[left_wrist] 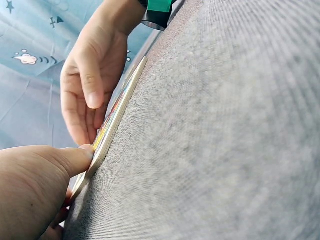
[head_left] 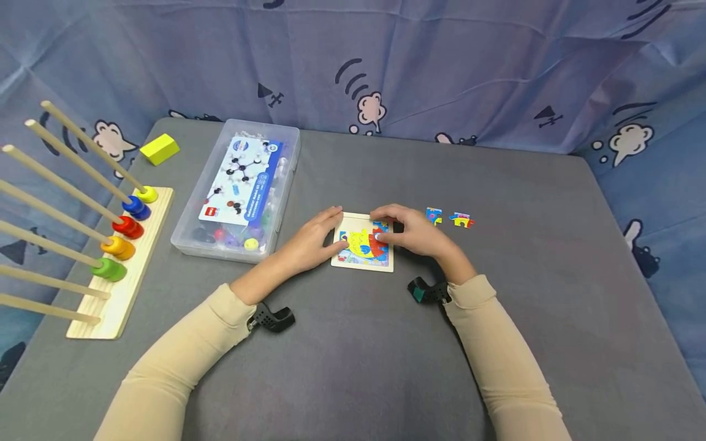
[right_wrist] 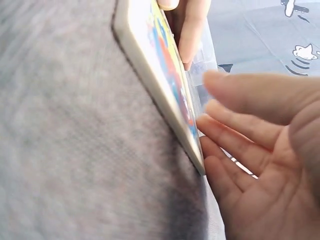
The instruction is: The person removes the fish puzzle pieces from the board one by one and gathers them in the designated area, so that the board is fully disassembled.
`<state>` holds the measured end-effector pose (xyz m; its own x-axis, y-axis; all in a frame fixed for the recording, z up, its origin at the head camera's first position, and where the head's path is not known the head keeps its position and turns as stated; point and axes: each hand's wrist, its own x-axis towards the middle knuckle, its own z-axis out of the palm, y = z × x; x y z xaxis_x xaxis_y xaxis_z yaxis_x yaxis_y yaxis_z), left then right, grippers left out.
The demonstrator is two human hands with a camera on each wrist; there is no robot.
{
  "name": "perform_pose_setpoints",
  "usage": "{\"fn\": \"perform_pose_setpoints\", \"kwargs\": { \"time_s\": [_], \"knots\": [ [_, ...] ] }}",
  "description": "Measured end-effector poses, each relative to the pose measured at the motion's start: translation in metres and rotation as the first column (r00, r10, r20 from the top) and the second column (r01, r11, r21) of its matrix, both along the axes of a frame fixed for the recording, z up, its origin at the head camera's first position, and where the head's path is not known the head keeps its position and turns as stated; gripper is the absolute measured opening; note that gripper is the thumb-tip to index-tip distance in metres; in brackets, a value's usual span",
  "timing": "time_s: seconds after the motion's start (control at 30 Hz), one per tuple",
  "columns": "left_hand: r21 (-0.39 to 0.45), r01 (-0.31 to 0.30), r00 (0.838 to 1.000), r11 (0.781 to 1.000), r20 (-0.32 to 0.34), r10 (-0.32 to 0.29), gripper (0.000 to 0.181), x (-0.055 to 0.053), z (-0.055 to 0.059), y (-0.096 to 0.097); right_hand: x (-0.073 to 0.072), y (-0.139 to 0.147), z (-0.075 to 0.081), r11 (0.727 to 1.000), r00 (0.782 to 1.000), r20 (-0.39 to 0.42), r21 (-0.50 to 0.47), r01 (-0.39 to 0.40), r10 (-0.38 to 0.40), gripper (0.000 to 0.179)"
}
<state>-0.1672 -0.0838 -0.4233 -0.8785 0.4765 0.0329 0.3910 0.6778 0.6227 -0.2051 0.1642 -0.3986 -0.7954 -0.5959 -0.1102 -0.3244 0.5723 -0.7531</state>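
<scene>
A small square wooden jigsaw board [head_left: 358, 267] lies on the grey table, with a yellow and red fish picture fitted in its frame. My left hand [head_left: 310, 242] holds the board's left side, its thumb on the edge of the picture and the fingers along the far left corner. At the right side, my right hand [head_left: 413, 231] has its fingertips at the board's edge; its thumb [right_wrist: 235, 92] is raised over the picture in the right wrist view. Two loose jigsaw pieces, one mostly blue [head_left: 433, 215] and one yellow and red [head_left: 461, 220], lie beyond the right hand.
A clear plastic case [head_left: 292, 177] with a molecular model kit label stands left of the board. Farther left is a wooden peg stand [head_left: 146, 245] with coloured rings. A yellow block [head_left: 160, 149] sits at the back left. Patterned blue cloth [head_left: 441, 73] hangs behind the table.
</scene>
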Motion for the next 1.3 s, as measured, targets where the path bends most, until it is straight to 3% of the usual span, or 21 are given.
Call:
{"fn": "perform_pose_setpoints", "kwargs": {
  "time_s": [0.4, 0.87, 1.3],
  "knots": [
    [0.001, 0.002, 1.0, 1.0, -0.013, -0.002, 0.064, -0.0001, 0.0007, 0.001, 0.0029, 0.0027, -0.0036, 0.993, 0.983, -0.154, 0.076, -0.092, 0.103, 0.033],
    [0.005, 0.0, 1.0, 1.0, -0.021, 0.0, 0.063, -0.0001, 0.0, 0.0015, 0.004, 0.0013, -0.0038, 0.993, 0.985, -0.154, 0.099, -0.065, 0.08, 0.02],
    [0.008, -0.004, 1.0, 1.0, -0.011, 0.004, 0.064, 0.0, 0.0006, 0.0011, 0.003, -0.0003, -0.0032, 0.996, 0.993, -0.089, 0.064, -0.065, 0.071, 0.017]
  ]
}}
